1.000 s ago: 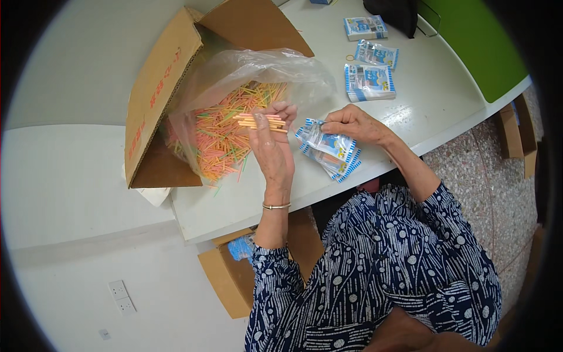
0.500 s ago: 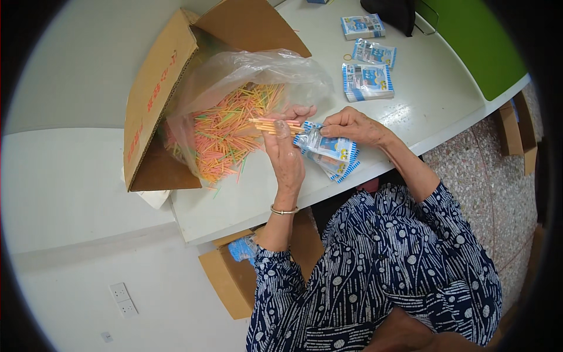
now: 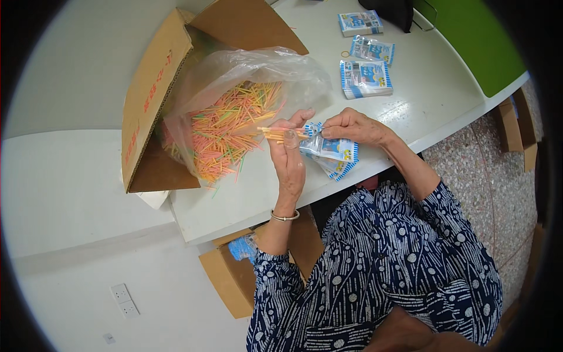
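Thin pink, orange and yellow sticks (image 3: 271, 130) lie in a small bundle in my left hand (image 3: 287, 164), thumb pressed over them. Their right ends meet the mouth of a blue-and-white plastic packet (image 3: 337, 151); how far inside they reach I cannot tell. The packet's upper edge is pinched by my right hand (image 3: 355, 128), fingers closed. More packets (image 3: 343, 172) lie underneath it near the table's front edge. Left of my hands, a clear plastic bag (image 3: 234, 64) full of loose coloured sticks (image 3: 220, 138) spills from a cardboard box (image 3: 153, 100) on its side.
Stacks of similar packets (image 3: 366, 80) lie farther back on the white table (image 3: 434, 88), beside a yellow rubber band (image 3: 345, 54). A black item (image 3: 393, 13) sits at the far edge. An open carton (image 3: 226, 281) with blue wrapping stands below the table; another carton (image 3: 513, 126) is at right.
My left hand has moved slightly right, bringing the sticks' ends closer to the packet's mouth. My right hand keeps its pinch on the packet almost unmoved.
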A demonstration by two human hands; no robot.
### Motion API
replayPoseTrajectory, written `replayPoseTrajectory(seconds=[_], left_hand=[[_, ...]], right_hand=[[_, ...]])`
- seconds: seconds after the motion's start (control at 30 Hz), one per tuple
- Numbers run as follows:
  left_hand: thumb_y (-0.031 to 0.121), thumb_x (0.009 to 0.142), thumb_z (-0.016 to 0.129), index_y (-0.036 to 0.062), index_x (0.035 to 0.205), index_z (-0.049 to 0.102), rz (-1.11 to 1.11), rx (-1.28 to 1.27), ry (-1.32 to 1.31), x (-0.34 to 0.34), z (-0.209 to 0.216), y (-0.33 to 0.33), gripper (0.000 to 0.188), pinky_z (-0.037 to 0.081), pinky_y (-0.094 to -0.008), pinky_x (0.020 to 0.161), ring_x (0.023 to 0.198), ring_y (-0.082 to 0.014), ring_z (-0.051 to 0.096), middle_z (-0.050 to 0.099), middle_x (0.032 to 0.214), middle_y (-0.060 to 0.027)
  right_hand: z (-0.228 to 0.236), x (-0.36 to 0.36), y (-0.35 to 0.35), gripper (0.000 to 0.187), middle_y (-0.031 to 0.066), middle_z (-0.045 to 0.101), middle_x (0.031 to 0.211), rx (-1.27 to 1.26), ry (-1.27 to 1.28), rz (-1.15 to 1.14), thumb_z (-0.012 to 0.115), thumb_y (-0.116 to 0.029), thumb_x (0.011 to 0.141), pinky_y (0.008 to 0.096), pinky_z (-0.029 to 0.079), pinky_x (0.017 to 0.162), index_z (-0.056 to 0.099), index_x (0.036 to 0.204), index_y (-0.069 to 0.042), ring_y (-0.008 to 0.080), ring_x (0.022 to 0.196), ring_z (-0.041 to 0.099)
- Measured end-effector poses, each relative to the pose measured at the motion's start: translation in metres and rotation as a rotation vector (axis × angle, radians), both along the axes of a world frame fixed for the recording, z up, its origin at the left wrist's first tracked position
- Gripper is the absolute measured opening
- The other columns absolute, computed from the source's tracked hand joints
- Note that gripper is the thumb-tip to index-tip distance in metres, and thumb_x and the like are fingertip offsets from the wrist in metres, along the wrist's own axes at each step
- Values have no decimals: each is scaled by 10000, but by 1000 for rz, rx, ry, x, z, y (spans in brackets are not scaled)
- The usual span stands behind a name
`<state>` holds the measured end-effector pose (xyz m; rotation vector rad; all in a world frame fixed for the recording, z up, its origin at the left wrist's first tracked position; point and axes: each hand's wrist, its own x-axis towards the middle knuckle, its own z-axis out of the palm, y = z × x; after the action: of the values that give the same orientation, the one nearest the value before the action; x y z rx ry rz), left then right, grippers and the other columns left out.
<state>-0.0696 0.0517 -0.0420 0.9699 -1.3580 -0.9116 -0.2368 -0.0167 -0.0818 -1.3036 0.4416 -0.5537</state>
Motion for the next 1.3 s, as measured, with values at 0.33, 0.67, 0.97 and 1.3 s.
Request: replayPoseTrajectory(seconds=[0.33, 0.67, 0.97, 1.3], left_hand=[[249, 996, 361, 32, 1002, 395, 34, 135, 139, 4, -5, 5, 219, 391, -392, 986, 1102, -273, 528, 552, 1147, -247], [238, 997, 349, 32, 1028, 357, 23, 220, 278, 2, -1, 2, 208, 430, -419, 957, 1100, -345, 542, 513, 1182, -252], [232, 1000, 343, 30, 1047, 342, -4, 112, 179, 4, 0, -2, 208, 394, -418, 984, 1135, -358, 520, 500, 1189, -272], [231, 1005, 330, 31, 1011, 366, 49, 52, 132, -7, -3, -1, 203, 321, -420, 1035, 1169, -300, 485, 498, 1209, -253]], right_hand=[[1, 3, 4, 240, -4, 635, 754, 11, 21, -61, 634, -187, 861, 188, 419, 571, 659, 983, 19, 19, 659, 528], [-8, 5, 5, 195, -3, 630, 715, -37, 67, -199, 660, -170, 826, 195, 413, 564, 680, 900, 10, 19, 645, 520], [-7, 5, 4, 214, -24, 613, 685, -46, 49, -94, 632, -194, 867, 198, 402, 547, 695, 894, 10, 15, 617, 483], [-8, 0, 5, 231, -19, 615, 709, 20, -6, -86, 623, -199, 876, 197, 406, 561, 691, 913, 19, 15, 637, 485]])
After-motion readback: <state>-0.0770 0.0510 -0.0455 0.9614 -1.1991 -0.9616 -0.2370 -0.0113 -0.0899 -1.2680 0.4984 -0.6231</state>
